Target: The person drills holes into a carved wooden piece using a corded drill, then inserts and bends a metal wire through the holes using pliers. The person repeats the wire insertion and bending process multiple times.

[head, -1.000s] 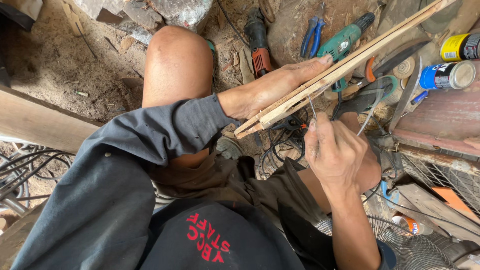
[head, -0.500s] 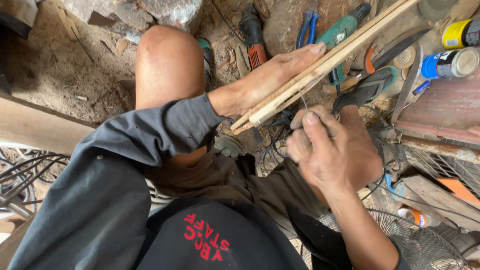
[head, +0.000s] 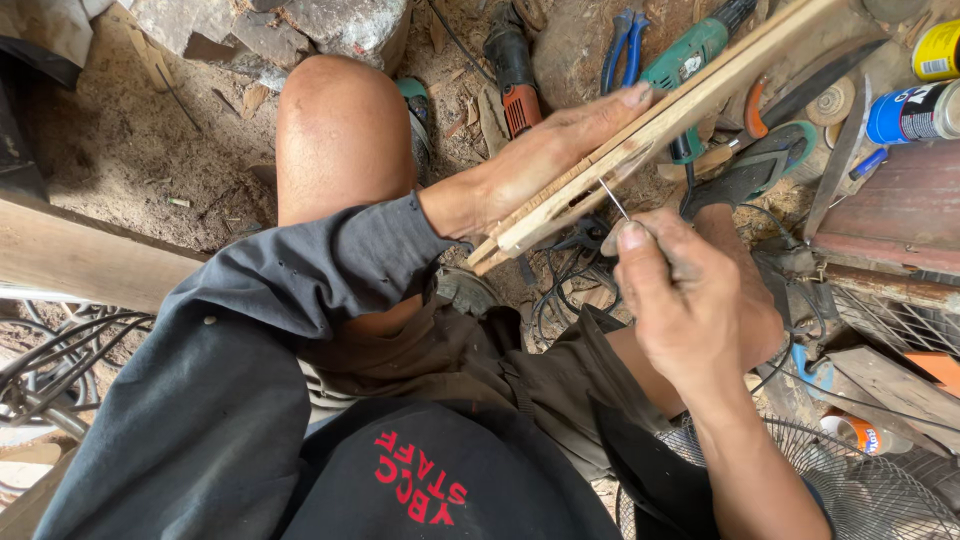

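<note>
The left hand (head: 545, 165) stretches forward, palm flat, fingers extended. The right hand (head: 690, 295) curls, thumb and forefinger pinched together.

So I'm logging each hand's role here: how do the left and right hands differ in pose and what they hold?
The left hand lies flat with fingers outstretched along the wooden strips, supporting them; the right hand is curled, pinching a thin metal pin at the fingertips. The left arm wears a dark sleeve; the right forearm is bare. Both meet at the strips.
</note>
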